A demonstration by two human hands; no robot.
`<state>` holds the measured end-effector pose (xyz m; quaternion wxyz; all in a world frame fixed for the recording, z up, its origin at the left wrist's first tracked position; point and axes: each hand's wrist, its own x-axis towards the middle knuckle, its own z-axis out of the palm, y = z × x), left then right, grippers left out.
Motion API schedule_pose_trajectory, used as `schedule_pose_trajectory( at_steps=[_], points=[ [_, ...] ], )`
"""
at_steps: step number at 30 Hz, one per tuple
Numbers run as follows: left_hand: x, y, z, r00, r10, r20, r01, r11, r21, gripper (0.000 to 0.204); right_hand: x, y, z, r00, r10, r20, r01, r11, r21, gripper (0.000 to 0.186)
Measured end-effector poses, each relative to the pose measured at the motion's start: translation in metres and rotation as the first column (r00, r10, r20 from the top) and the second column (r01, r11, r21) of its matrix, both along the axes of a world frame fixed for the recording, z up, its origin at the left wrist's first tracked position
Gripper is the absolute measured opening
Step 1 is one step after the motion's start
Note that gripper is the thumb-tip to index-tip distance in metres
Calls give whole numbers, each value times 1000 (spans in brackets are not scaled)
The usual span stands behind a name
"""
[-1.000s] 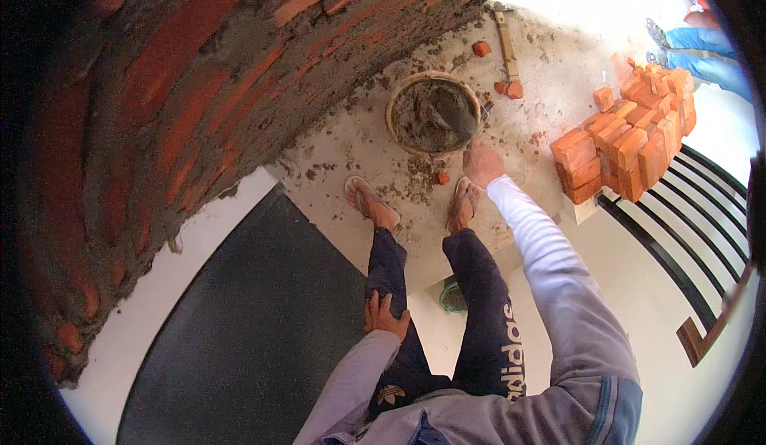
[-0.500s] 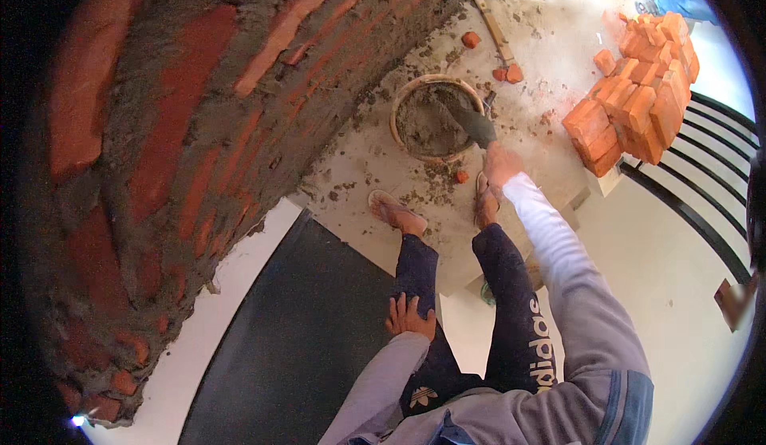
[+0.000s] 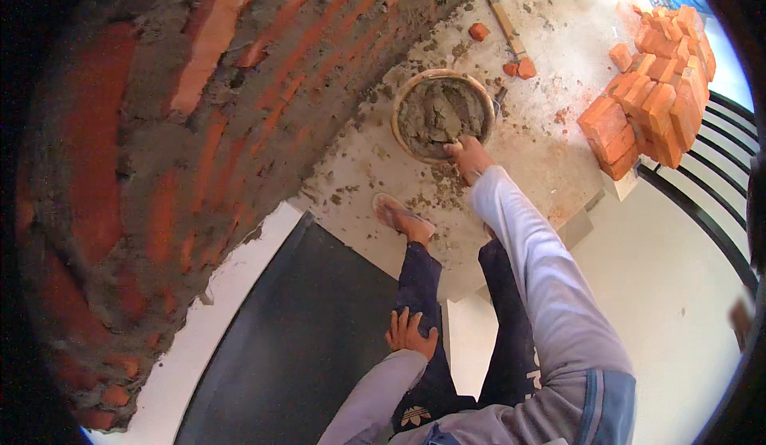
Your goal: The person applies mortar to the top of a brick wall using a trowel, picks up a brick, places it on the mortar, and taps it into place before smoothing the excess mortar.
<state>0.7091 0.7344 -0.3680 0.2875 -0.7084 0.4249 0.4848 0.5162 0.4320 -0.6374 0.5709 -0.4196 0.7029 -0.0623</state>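
Note:
My right hand (image 3: 470,157) is closed around the handle of a trowel (image 3: 444,122), at the near right rim of a round basin (image 3: 397,119). Wet grey mortar (image 3: 417,112) fills much of the basin. The trowel's blade sits in this mortar and is coated with it, so its outline is hard to make out. My left hand (image 3: 410,335) lies on my left knee with its fingers spread, holding nothing.
On the left rises a brick wall (image 3: 167,126) with rough mortar joints. Stacked orange bricks (image 3: 654,110) stand at the right, beside black railings (image 3: 694,205). A wooden-handled tool (image 3: 503,22) and brick pieces (image 3: 479,31) lie beyond the basin. Mortar crumbs dot the floor.
My right hand has moved left and nearer to the basin's rim, and the trowel's blade has turned and sunk into the mortar. My left hand stays on the knee.

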Motion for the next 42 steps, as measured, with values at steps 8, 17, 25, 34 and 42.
schedule_pose_trajectory(
  at_steps=[8, 17, 25, 34, 42],
  points=[
    [-29, -12, -1, 998, 61, -16, -62, 995, -75, 61, -52, 0, 25, 978, 49, 205, -62, 997, 54, 31],
    [-38, 51, 23, 977, 209, -33, -212, 971, -110, 77, -93, 2, 364, 772, 627, 102, -602, 773, -199, 22],
    [28, 28, 104, 833, 440, -335, -548, 738, -394, 61, 74, -81, 711, 210, 933, -293, -625, -102, -774, 10],
    [193, -74, 440, 643, 750, -154, 290, -425, -857, 37, 243, -109, 742, 433, 395, -810, -634, -505, -586, 34],
    [287, -69, 532, 554, 827, 92, 780, -478, -404, 47, 292, -78, 793, 462, 400, -792, -644, -463, -609, 35]
  ],
)
